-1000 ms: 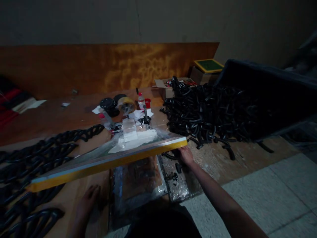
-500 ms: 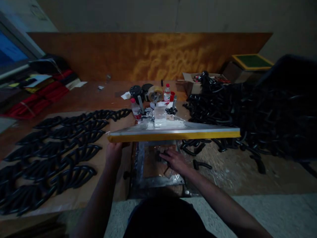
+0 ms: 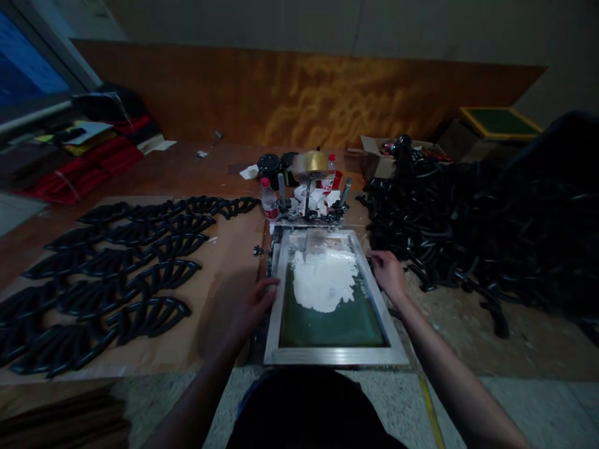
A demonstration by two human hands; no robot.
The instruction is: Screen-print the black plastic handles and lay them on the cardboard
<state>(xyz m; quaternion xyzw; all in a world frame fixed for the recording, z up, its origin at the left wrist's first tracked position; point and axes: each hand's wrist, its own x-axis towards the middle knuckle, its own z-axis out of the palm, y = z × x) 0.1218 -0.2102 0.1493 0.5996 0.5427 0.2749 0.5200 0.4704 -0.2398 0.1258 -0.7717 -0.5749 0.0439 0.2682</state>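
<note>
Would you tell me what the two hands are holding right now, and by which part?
Both hands are on the screen-printing frame: the left hand on its left side rail, the right hand on its right side rail.

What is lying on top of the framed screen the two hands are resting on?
A white paste patch covers the far part of the framed screen; the near mesh is bare green. The left hand and right hand touch its side rails. Whatever lies under the screen is hidden.

Dim rm — wood backboard [image 3: 304, 93], grey wall [image 3: 327, 25], speckled floor [image 3: 538, 405].
</note>
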